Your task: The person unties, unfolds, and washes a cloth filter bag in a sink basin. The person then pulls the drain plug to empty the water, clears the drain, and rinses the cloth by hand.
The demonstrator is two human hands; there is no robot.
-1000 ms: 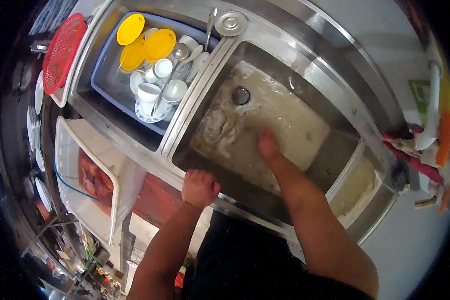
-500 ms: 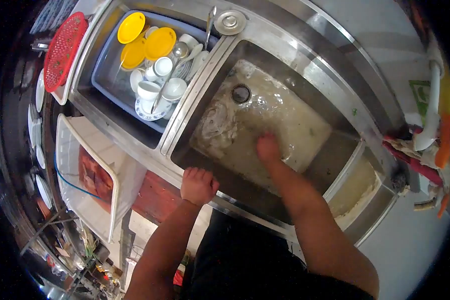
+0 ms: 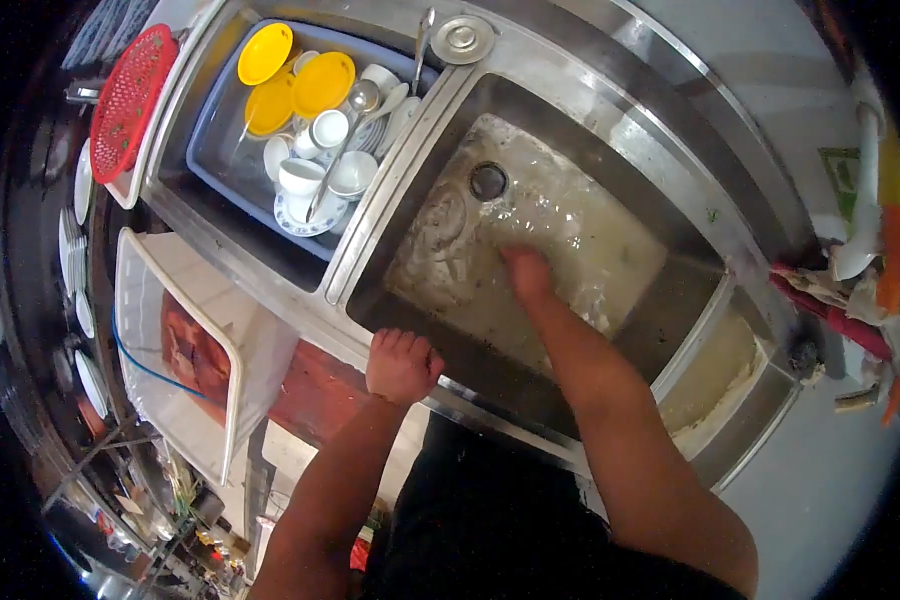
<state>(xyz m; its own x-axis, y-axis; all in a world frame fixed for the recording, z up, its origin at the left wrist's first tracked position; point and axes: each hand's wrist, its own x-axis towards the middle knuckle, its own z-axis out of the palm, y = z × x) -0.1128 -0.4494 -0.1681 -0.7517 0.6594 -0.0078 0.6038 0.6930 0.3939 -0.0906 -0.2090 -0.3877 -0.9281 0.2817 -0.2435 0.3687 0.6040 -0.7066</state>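
Head view: the step in hand looks like sweeping murky water (image 3: 615,245) about the sink (image 3: 475,365); the next move likely calls for a pass toward the drain (image 3: 488,181), near 12 o'clock from the right hand (image 3: 526,272). Water surrounds its fingers (spread or together, I cannot tell); the left hand (image 3: 402,365), fingers curled together, rests at 8 o'clock on the rim (image 3: 350,352)

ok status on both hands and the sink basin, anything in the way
Left hand curled at the sink basin's front rim. Right hand in cloudy water, grip unclear. Round drain showing beyond it; nothing visibly blocking.
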